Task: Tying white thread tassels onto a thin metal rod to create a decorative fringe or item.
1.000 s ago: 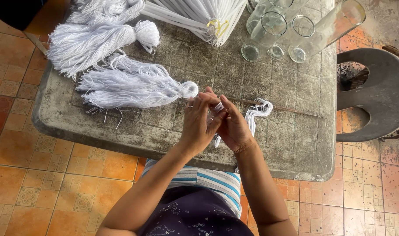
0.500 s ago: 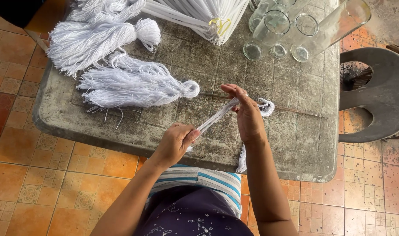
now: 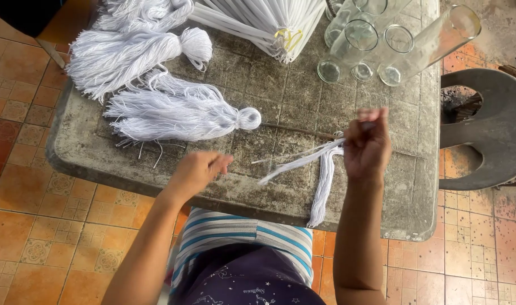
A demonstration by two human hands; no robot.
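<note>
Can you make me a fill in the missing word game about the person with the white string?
1. The right hand holds a bunch of ____ yarn.
2. The left hand holds ____.
3. The finished tassels lie on a grey ____.
4. The glass jars are empty and lie on their ____.

Missing words: white; nothing; table; sides

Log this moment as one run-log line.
right hand: gripping white yarn strands | left hand: free, apart from strands | nearby: yarn tassel on stone table
</note>
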